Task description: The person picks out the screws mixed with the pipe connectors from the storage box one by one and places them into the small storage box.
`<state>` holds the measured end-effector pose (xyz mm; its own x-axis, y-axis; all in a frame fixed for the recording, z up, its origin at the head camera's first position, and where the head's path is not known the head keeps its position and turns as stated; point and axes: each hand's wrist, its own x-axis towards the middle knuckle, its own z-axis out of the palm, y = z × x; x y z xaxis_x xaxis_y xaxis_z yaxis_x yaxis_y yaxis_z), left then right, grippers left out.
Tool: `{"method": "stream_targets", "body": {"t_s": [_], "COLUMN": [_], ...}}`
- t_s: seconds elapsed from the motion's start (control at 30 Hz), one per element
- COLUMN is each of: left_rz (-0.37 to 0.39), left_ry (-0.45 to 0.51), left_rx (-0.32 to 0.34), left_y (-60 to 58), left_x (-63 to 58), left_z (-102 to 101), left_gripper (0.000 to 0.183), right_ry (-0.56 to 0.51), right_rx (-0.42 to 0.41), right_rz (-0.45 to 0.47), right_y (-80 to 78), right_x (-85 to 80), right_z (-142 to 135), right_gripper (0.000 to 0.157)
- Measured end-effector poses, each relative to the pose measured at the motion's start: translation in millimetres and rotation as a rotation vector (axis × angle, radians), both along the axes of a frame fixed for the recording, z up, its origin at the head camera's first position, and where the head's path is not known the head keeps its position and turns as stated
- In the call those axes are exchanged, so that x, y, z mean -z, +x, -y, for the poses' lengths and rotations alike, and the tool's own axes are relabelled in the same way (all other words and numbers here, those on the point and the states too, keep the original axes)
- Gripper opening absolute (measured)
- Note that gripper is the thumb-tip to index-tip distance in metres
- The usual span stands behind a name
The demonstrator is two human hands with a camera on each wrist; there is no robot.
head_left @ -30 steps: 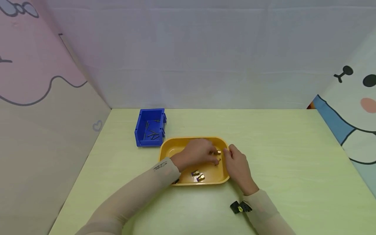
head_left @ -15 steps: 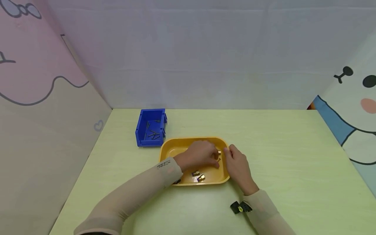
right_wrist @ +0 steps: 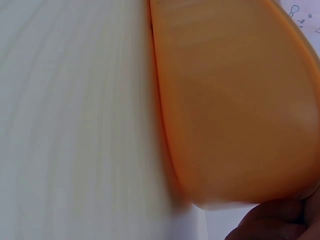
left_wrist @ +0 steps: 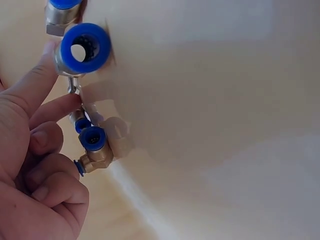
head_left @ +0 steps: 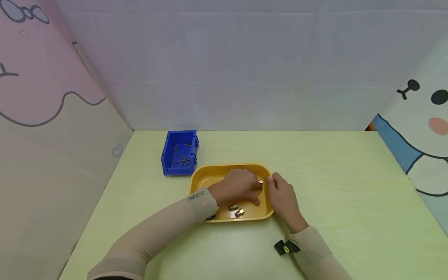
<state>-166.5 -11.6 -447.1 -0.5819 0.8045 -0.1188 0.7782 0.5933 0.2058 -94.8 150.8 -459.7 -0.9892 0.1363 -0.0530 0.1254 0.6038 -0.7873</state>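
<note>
My left hand [head_left: 238,185] reaches into a yellow tray [head_left: 206,169], its thumb and forefinger spread beside a small screw [head_left: 259,192] near the tray's right end. In the left wrist view the thin metal screw [left_wrist: 72,86] shows between two separated fingertips, while the other fingers are curled. Brass push-in fittings with blue collars lie around it, among them a straight fitting [left_wrist: 86,48] and an elbow fitting [left_wrist: 98,150]. Two more fittings [head_left: 239,212] sit near the tray's front wall. My right hand [head_left: 284,200] grips the tray's right rim, thumb over the edge.
A blue parts bin [head_left: 171,170] holding several thin screws [head_left: 183,159] stands behind the tray on its left. A black strap-like wrist piece [head_left: 287,247] shows at the right sleeve. A pale curtain [head_left: 224,77] closes off the table's back edge.
My left thumb has moved away from the screw, towards the front of the tray. The right hand keeps its grip on the rim, and the tray stays put.
</note>
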Motion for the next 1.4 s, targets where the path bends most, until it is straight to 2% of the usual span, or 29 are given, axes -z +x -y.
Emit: {"method": "stream_targets", "body": {"t_s": [0.27, 0.47, 0.67, 0.87, 1.0, 1.2, 1.3, 1.4], "left_rz": [-0.028, 0.025, 0.059, -0.008, -0.026, 0.049, 0.118, 0.153], "left_ry": [-0.011, 0.012, 0.057, 0.088, 0.091, 0.152, 0.225, 0.276], "left_rx": [0.026, -0.023, -0.04, 0.0, 0.01, -0.01, -0.044, -0.091], "left_y": [-0.8, -0.3, -1.3, -3.6, -5.0, -9.3, -12.3, -15.1], "left_x": [0.8, 0.4, 2.1, 3.8, 3.2, 0.0, -6.8, -17.5], "left_z": [2.8, 3.5, 4.9, 3.4, 2.1, 3.8, 6.5, 9.6], "left_gripper": [0.033, 0.042, 0.028, 0.013, 0.011, 0.016, 0.017, 0.015], "right_ry": [0.011, 0.015, 0.015, 0.014, 0.013, 0.014, 0.022, 0.03], "right_rx": [0.001, -0.001, 0.002, 0.0, 0.002, 0.0, -0.008, -0.009], "right_rz": [-0.003, -0.006, -0.013, -0.024, -0.03, -0.046, -0.05, -0.052], "right_y": [0.5, 0.4, 0.7, 1.0, 1.3, 2.2, 1.6, 1.2], "right_x": [-0.4, -0.6, -0.5, -0.9, -0.5, 0.6, 1.4, 1.5], "right_z": [0.1, 0.3, 0.3, 0.6, 0.0, -1.2, -1.1, -0.8], "right_gripper": [0.032, 0.032, 0.033, 0.032, 0.032, 0.034, 0.033, 0.032]}}
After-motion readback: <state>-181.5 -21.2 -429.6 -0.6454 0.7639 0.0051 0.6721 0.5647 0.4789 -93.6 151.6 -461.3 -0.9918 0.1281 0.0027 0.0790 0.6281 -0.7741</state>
